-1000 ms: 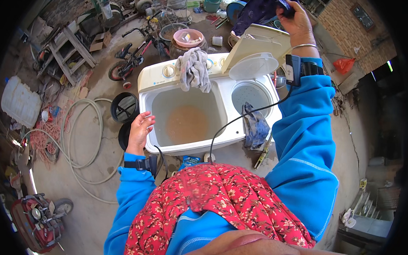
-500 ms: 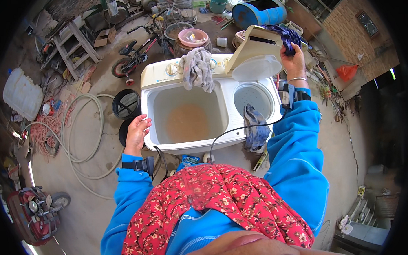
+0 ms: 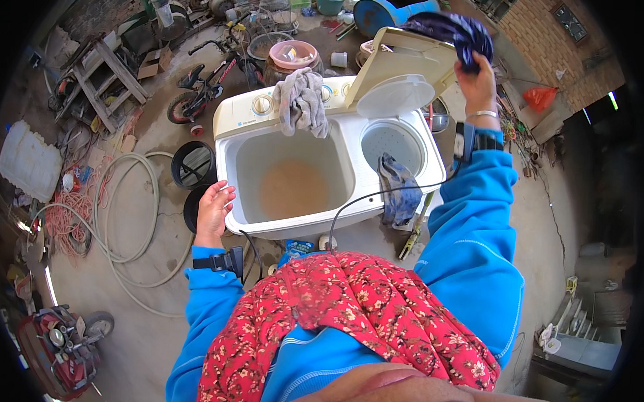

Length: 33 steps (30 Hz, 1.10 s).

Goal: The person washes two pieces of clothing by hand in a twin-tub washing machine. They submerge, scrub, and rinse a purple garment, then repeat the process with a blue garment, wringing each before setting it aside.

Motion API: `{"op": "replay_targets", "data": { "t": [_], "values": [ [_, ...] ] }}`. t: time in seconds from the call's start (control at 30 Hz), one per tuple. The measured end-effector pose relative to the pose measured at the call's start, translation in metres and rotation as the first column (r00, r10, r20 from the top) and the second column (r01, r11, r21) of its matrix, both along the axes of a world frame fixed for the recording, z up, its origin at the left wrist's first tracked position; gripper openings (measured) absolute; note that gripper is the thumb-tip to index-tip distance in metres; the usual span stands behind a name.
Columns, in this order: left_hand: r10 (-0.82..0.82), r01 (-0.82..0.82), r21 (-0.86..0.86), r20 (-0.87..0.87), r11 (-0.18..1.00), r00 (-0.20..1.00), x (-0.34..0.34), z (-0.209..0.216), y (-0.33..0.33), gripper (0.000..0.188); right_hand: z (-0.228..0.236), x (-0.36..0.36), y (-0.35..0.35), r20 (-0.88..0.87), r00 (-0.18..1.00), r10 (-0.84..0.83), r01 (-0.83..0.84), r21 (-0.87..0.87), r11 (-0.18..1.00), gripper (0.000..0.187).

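Observation:
A white twin-tub washing machine (image 3: 293, 226) stands before me, with brownish water in its left tub. My left hand (image 3: 212, 213) rests at the left rim of that tub, fingers apart and holding nothing. Raised beyond the machine's far right corner, my right hand (image 3: 478, 84) grips a dark purple cloth (image 3: 471, 43). Beside it the spin tub's lid (image 3: 383, 65) stands up, with a translucent inner cover (image 3: 400, 96) below it. A grey cloth (image 3: 302, 101) drapes over the control panel. Over the front edge of the spin tub (image 3: 391, 143) hangs a blue-grey cloth (image 3: 401, 197).
Black buckets (image 3: 193, 165) stand left of the machine, near a coiled hose (image 3: 155, 216). Behind are a small bicycle (image 3: 198, 90), a pink basin (image 3: 294, 52) and a blue drum (image 3: 385, 13). A black cable (image 3: 364, 200) crosses the machine's front.
My right hand has moved up and to the right with the purple cloth, which now spreads out more. The view has shifted slightly; my left hand stays at the tub rim.

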<state>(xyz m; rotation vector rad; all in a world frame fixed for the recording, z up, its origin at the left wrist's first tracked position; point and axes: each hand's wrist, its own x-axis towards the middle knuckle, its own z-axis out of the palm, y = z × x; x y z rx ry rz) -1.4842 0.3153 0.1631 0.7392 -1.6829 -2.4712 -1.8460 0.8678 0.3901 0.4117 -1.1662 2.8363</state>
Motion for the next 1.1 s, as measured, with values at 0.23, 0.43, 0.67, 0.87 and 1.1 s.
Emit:
{"op": "replay_targets", "data": {
  "t": [0.23, 0.43, 0.67, 0.87, 1.1],
  "values": [
    [0.074, -0.076, 0.048, 0.036, 0.996, 0.997, 0.01, -0.005, -0.015, 0.033, -0.148, 0.059, 0.013, 0.475, 0.849, -0.231, 0.048, 0.366, 0.929, 0.035],
    [-0.03, 0.028, 0.043, 0.028, 0.999, 0.999, -0.015, 0.005, 0.01, 0.033, -0.143, 0.077, -0.015, 0.458, 0.887, -0.052, -0.031, 0.172, 0.985, 0.103],
    [-0.125, 0.125, 0.013, 0.001, 0.992, 0.992, -0.024, 0.007, 0.026, 0.035, -0.14, 0.104, -0.019, 0.382, 0.832, -0.403, 0.202, 0.468, 0.86, 0.106],
    [-0.031, 0.029, 0.041, 0.06, 0.999, 0.998, -0.003, -0.007, 0.013, 0.033, -0.171, 0.133, 0.009, 0.39, 0.808, -0.442, 0.187, 0.542, 0.819, 0.087],
    [-0.024, 0.019, 0.052, 0.081, 0.998, 0.996, 0.0, -0.019, 0.014, 0.034, -0.246, 0.167, 0.025, 0.023, 0.862, -0.506, 0.037, 0.993, 0.108, 0.064]
  ]
}}
